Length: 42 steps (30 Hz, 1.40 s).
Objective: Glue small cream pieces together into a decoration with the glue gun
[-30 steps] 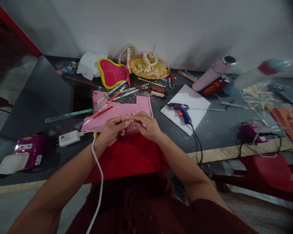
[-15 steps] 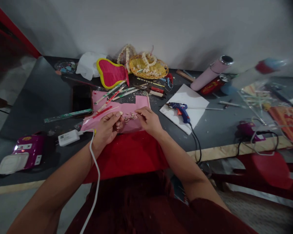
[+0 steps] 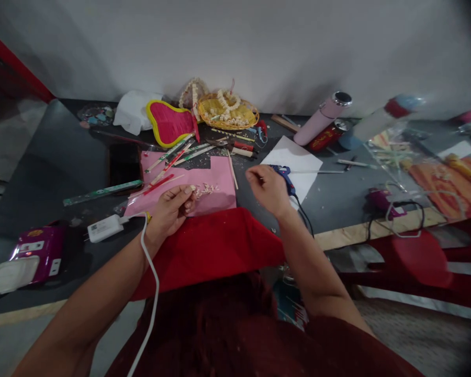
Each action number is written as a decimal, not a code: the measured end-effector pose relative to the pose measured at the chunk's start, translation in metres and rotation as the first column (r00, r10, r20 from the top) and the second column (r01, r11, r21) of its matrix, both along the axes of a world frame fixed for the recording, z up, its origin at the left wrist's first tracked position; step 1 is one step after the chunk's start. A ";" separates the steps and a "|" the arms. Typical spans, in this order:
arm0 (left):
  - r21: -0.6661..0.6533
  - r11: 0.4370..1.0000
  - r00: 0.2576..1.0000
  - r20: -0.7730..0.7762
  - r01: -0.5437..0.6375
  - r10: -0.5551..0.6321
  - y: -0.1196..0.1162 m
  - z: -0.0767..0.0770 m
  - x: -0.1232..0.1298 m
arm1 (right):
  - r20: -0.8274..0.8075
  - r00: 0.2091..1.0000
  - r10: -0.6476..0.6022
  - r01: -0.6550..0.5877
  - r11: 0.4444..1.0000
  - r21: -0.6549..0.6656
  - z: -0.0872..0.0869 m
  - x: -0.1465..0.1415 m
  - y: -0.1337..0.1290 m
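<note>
My left hand (image 3: 173, 210) is closed in a pinch on a small pale piece (image 3: 192, 188), above the front of a pink sheet (image 3: 223, 178). A scatter of tiny pale stick bits (image 3: 207, 188) lies on the sheet just right of those fingertips. My right hand (image 3: 271, 189) hovers with loosely bent fingers, a gap showing between them and nothing visible inside. It is nearest to a blue glue gun (image 3: 282, 170), which it partly covers; whether they touch I cannot tell. The gun rests on a white board (image 3: 298, 152), a clear glue stick (image 3: 317, 172) extending from its back.
Behind the sheet lie wrapped chopsticks (image 3: 176, 157), pliers (image 3: 235, 146) and a yellow basket (image 3: 228, 112) of pale pieces. A pink flask (image 3: 324, 118) and red can (image 3: 329, 134) stand at back right. A phone (image 3: 124, 165) lies left; a white charger cable (image 3: 151, 262) crosses my left wrist.
My right hand has left the tiny bits on the pink sheet and moved right to the glue gun. My left hand keeps its pinch. The view has shifted slightly right.
</note>
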State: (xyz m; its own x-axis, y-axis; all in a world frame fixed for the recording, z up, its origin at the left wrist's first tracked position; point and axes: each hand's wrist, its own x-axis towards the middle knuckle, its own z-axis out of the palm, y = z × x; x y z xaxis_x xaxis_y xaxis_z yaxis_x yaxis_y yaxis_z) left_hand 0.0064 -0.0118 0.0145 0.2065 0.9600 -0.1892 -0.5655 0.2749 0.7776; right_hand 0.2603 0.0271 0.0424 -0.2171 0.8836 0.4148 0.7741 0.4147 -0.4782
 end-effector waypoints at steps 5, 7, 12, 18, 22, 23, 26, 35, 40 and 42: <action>-0.005 1.000 1.000 -0.015 0.018 -0.018 -0.001 -0.001 0.000 | 0.255 0.895 -0.365 0.386 0.922 -0.034 -0.012 0.082 -0.001; -0.003 1.000 1.000 -0.018 0.021 -0.021 -0.001 -0.001 0.001 | 0.324 0.843 -0.430 0.480 0.873 -0.090 -0.022 0.103 0.001; 0.007 0.999 0.999 -0.017 0.038 -0.038 -0.001 -0.001 0.000 | 0.423 0.804 -0.418 0.560 0.772 -0.301 -0.033 0.120 0.010; -0.001 0.999 0.999 -0.011 0.049 -0.049 -0.001 0.000 -0.001 | 0.073 0.858 -0.509 0.483 0.748 -0.456 -0.022 0.122 0.011; -0.009 0.998 0.998 -0.014 0.062 -0.062 -0.002 0.000 0.000 | -0.491 0.666 -0.561 0.250 0.788 -0.563 -0.016 0.117 0.006; -0.008 0.998 0.998 -0.017 0.062 -0.062 -0.002 0.000 0.000 | -0.595 0.591 -0.544 0.151 0.799 -0.582 -0.014 0.114 0.005; -0.001 0.998 0.998 -0.016 0.061 -0.061 -0.001 0.000 0.001 | -0.754 0.446 -0.483 -0.160 0.786 -0.597 -0.008 0.097 -0.002; -0.009 0.999 0.997 0.050 0.053 -0.053 0.001 -0.002 0.000 | -0.868 0.442 -0.228 -0.497 0.743 -0.448 -0.006 -0.006 -0.040; -0.035 0.998 0.996 0.075 0.044 -0.041 0.002 -0.005 -0.001 | -0.879 0.471 -0.074 -0.622 0.679 -0.390 -0.023 -0.030 -0.046; -0.050 0.998 0.997 0.073 0.044 -0.040 0.003 -0.005 -0.001 | -0.866 0.498 -0.039 -0.634 0.665 -0.395 -0.027 -0.031 -0.048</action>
